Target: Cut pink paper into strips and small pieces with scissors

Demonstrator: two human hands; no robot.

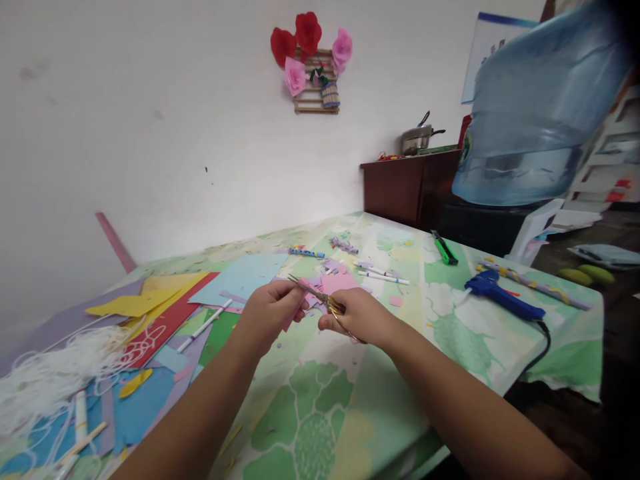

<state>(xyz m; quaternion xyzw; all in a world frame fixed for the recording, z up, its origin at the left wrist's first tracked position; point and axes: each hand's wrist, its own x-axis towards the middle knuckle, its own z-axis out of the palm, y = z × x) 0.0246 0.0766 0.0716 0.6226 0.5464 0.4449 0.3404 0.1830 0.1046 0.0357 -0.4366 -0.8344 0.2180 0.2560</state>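
Note:
My left hand [273, 308] pinches a small piece of pink paper [289, 323], which shows below its fingers. From the right, my right hand [361, 315] grips a pair of gold-handled scissors [331, 304], fingers wrapped round the handles. The blades point up and left and lie right by my left fingertips. Whether they touch the pink paper there is hard to see. Behind both hands lie pink paper scraps [342, 280] and thin white paper sticks [384, 277].
On the left are coloured sheets, a light blue sheet [240, 280], yellow paper [125, 305] and tangled white string [65, 370]. A green utility knife [445, 248], a blue glue gun [505, 297] with a cord and a patterned stick [545, 288] lie right. A water bottle [525, 120] stands beyond.

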